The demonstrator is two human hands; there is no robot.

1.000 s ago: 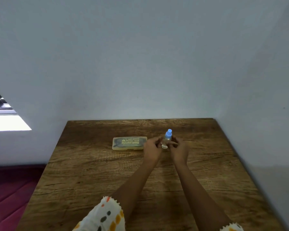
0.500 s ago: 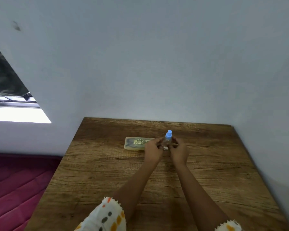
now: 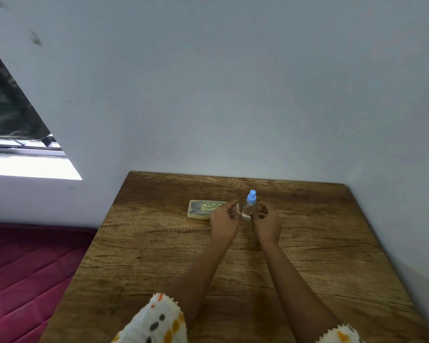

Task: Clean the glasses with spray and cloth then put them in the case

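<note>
A small clear spray bottle [image 3: 250, 205] with a blue cap stands upright near the back of the wooden table [image 3: 159, 243]. Just in front of it, my left hand [image 3: 224, 220] and my right hand [image 3: 268, 222] each pinch an end of a thin, nearly clear pair of glasses [image 3: 245, 215]. One lens shows as a faint oval against the bottle's base. A pale flat glasses case [image 3: 200, 209] with dark print lies shut to the left, partly behind my left hand. No cloth is visible.
Grey walls close off the table's back and right sides. A dark red quilted mattress [image 3: 22, 268] lies below the table's left edge, with a bright window [image 3: 22, 167] above it. Patterned sleeves show at the bottom.
My hands have drawn slightly apart in front of the bottle. The camera has swung left and up, so more wall and window show.
</note>
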